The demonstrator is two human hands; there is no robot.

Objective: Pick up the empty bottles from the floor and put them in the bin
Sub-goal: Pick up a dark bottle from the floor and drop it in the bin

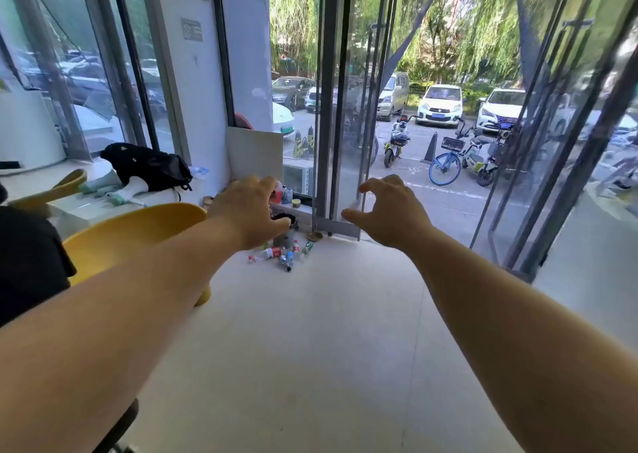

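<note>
Bottles (281,254) lie in a loose cluster on the pale floor (310,331) by the foot of the glass door (340,107): small clear plastic ones, one with a red label and white cap, one with a blue label, one with a green label. About five or six show; the exact count is hard to tell at this distance. Just behind them stands one grey bin (288,228) with a dark liner, partly hidden by the left hand (247,211). One yellow chair (138,242) sits at left. Both arms reach forward, well short of the bottles. The left hand is empty, fingers curled loosely. The right hand (386,211) is empty too, fingers spread and bent.
</note>
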